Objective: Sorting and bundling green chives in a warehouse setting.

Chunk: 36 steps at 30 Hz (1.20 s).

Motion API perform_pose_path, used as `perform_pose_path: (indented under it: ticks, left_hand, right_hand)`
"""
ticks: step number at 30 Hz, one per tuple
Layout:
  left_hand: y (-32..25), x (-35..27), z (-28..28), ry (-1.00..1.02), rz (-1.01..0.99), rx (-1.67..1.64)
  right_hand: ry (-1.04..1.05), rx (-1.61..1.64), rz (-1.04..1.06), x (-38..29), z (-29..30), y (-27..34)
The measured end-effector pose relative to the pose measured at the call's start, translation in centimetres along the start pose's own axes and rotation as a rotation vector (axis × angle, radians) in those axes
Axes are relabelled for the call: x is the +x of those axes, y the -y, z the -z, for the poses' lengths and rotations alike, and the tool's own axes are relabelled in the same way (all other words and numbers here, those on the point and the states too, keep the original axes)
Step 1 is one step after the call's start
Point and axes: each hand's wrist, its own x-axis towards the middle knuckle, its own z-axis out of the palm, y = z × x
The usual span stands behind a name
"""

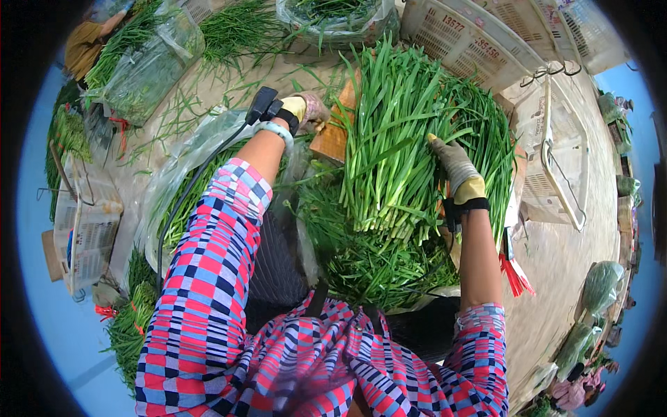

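Note:
A broad heap of garlic chives (391, 140) lies before me, pale cut stems towards me and flat green leaves pointing away. My right hand (458, 167), in a worn grey and yellow glove, rests against the heap's right part; one fingertip shows among the leaves and the other fingers are hidden. Beside the heap's left edge, my left hand (310, 110) is gloved too, its fingers curled near a wooden board (333, 143). Whether it grips anything is not clear. Loose chive trimmings (380, 271) are piled below the stems, close to my lap.
Clear plastic bags with greens lie at left (182, 172) and upper left (151, 73). Pale plastic crates stand at upper right (464, 41), right (552, 156) and left (88, 224). Red ties (516, 276) hang beside the heap. A person's sleeve (83, 49) shows far left.

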Motion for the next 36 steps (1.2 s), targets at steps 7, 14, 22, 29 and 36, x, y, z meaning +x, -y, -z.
perform_pose_path:
  ticks: [7, 14, 22, 29, 36]
  left_hand:
    - [1.1, -11.2, 5.8, -0.596, -0.675, 0.165]
    - [-6.0, -12.8, 5.9, -0.312, 0.242, -0.611]
    - [-8.4, -15.1, 4.3, -0.593, 0.044, -1.130]
    - [-16.1, -19.6, -2.1, -0.575, -0.257, -1.598]
    - [-24.4, -12.8, -3.2, -0.265, -0.880, -2.216]
  right_hand:
    - [-0.395, -0.469, 0.432, -8.4, 1.7, 3.1]
    - [0.121, -0.258, 0.654, -11.9, -6.5, 7.3]
    - [-0.083, -1.207, 0.938, -1.5, -19.8, 9.7]
    - [-0.264, -0.566, 1.077, -1.6, -13.7, 14.5]
    - [-0.063, 0.477, 0.768, -14.2, -4.0, 12.9]
